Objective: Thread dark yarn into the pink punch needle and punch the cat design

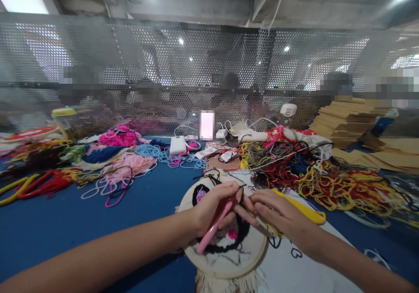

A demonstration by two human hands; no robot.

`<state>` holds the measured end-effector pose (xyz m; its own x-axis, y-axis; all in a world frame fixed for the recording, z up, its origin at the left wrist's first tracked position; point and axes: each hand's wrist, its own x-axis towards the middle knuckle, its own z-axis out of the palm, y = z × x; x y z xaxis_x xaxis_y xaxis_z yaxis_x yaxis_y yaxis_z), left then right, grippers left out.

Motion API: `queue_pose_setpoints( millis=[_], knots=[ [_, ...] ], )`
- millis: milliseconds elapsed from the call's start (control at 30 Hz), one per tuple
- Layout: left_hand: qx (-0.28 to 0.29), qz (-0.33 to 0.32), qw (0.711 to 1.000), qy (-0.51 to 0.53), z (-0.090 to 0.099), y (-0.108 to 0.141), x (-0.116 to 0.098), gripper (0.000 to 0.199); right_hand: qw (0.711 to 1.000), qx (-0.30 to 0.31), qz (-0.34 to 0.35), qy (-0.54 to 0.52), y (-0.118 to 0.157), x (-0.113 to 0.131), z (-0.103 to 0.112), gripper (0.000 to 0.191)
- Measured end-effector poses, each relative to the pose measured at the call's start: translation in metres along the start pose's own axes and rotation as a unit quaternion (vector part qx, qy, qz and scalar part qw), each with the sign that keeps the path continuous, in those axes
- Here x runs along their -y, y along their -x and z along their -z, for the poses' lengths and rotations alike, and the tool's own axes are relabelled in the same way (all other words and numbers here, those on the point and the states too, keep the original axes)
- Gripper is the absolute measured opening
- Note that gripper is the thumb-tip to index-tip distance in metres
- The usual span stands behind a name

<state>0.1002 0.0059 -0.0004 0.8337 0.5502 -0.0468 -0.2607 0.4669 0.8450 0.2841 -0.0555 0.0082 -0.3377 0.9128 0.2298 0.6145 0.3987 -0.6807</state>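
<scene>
Head view, left hand (220, 203): curled around a pink tool (214, 229).
Right hand (278, 210): fingers bunched near the left's; cannot tell whether they grip yarn.
Hoop (225, 277): beneath both hands, its pale cloth (236, 263) bearing black, white and pink tufts (232, 234).
Blue table (49, 232): yarn heaps (121, 136) left and right.

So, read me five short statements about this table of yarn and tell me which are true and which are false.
1. The left hand holds a pink tool. True.
2. The jar has a blue lid. False: the jar's lid is yellow.
3. The round hoop holds pale fabric. True.
4. The stack of brown sheets is on the far left. False: the stack of brown sheets is on the right.
5. Bright pink yarn lies to the left of the hoop. True.
</scene>
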Motion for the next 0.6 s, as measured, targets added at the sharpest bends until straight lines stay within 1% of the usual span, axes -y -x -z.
queue_pose_setpoints(
  millis=[67,133,200,267,400,467,533,600],
  knots=[
    [-0.004,0.016,1.000,0.010,0.001,0.001,0.000,0.023,0.998,0.027,-0.004,-0.057,-0.001,0.005,-0.004,0.035],
    [-0.003,0.030,1.000,0.010,0.003,0.001,0.000,0.024,0.995,0.039,0.002,-0.093,-0.003,0.007,-0.005,0.037],
    [0.003,0.030,1.000,-0.001,0.005,0.002,0.001,0.024,0.992,0.054,0.004,-0.116,-0.004,0.007,-0.006,0.038],
    [0.010,0.022,1.000,-0.015,0.006,0.002,0.002,0.023,0.987,0.069,-0.011,-0.143,-0.004,0.006,-0.008,0.036],
    [0.021,0.026,0.999,-0.032,0.007,0.001,0.004,0.022,0.970,0.057,-0.056,-0.228,-0.004,0.001,-0.015,0.028],
    [0.024,0.034,0.999,-0.033,0.007,0.000,0.004,0.022,0.962,0.054,-0.072,-0.259,-0.004,-0.001,-0.018,0.027],
    [0.018,0.042,0.999,-0.022,0.007,0.000,0.003,0.024,0.954,0.069,-0.086,-0.278,-0.004,-0.003,-0.017,0.028],
    [0.004,0.053,0.999,0.000,0.006,0.000,0.001,0.027,0.955,0.081,-0.084,-0.274,-0.006,-0.007,-0.011,0.027]
  ],
)
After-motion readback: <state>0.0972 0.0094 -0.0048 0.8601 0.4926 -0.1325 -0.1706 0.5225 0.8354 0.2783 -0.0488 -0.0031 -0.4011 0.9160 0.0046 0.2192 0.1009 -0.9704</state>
